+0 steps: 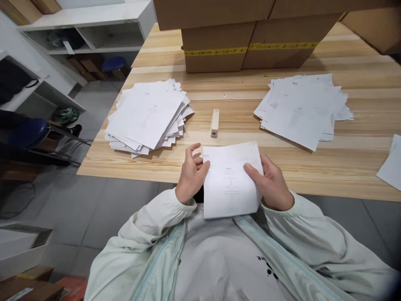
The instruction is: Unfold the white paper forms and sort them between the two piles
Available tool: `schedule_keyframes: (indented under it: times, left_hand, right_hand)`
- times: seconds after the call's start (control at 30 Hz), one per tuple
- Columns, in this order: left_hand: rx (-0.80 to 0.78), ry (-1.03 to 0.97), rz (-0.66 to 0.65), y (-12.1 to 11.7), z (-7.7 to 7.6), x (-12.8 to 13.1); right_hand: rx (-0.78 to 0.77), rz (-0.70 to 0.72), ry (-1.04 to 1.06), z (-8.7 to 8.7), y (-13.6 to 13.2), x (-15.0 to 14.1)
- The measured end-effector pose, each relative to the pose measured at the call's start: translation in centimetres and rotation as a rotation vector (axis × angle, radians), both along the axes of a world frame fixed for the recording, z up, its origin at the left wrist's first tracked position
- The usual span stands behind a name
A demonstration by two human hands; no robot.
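Note:
Printed white paper (pixel 231 184), one sheet or a thin set, is held over the table's front edge, tilted towards me. My right hand (pixel 274 182) grips its right side, thumb on top and fingers behind. On the left side, my left hand (pixel 194 171) has its thumb on the paper's edge, with the index finger raised and the other fingers curled, partly hidden. Just beyond the paper lies a small beige stapler (pixel 214 122). A messy stack of printed sheets (pixel 147 115) sits to the left, and another stack (pixel 300 108) to the right.
Cardboard boxes (pixel 216 54) with yellow tape stand at the back of the wooden table (pixel 232 90). A loose sheet (pixel 391 165) lies at the far right. Left of the table are blue stools (pixel 29 131) and white shelving (pixel 90 16); open boxes (pixel 23 251) are on the floor.

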State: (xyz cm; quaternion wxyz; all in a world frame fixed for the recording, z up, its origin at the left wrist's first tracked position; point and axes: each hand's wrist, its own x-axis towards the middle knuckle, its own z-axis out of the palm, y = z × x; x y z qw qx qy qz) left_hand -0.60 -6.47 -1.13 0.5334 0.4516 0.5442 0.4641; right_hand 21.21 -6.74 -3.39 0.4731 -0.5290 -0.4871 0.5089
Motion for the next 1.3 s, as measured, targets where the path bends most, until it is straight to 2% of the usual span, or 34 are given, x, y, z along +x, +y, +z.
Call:
schedule_keyframes:
  times: [0.07,0.23,0.37,0.5,0.7,0.87,0.97,1.07,1.13,1.23,1.3]
  left_hand:
    - [-0.05,-0.018,-0.038,0.6,0.0,-0.1]
    - [-0.156,-0.006,-0.139,3.2,1.5,0.1]
    - [-0.253,-0.004,-0.137,4.8,1.7,0.6]
    - [-0.335,-0.031,-0.139,5.5,1.8,0.9]
    - [-0.374,-0.051,-0.171,5.6,2.0,0.6]
    - [-0.349,-0.038,-0.167,6.1,1.8,0.5]
    - [-0.327,-0.025,-0.141,6.6,1.7,0.4]
    - [-0.322,-0.04,-0.151,6.9,1.6,0.3]
    - [-0.307,-0.047,-0.158,7.0,1.5,0.2]
    - [-0.304,-0.037,-0.154,6.9,1.4,0.2]
    - [-0.319,-0.031,-0.152,6.9,1.4,0.2]
  right_hand:
    - [0.05,-0.056,-0.002,-0.5,0.4,-0.2]
    - [0.06,-0.078,0.004,-0.5,2.7,-0.2]
    - [0.074,-0.072,-0.023,-1.1,4.3,0.5]
    - [0.048,-0.054,-0.045,-1.1,5.1,1.2]
    - [-0.02,0.012,-0.044,0.0,5.1,1.3]
    - [0.002,0.05,-0.07,-0.3,5.3,1.6]
    - [0.085,0.065,-0.283,0.4,6.2,3.0]
    - [0.32,-0.084,-0.596,2.6,8.3,4.2]
    - [0.507,-0.116,-0.693,4.4,10.6,3.7]
    - [0.639,0.104,-0.779,6.1,15.3,0.1]
    - [0.611,0.249,-0.839,5.8,18.4,-3.4]
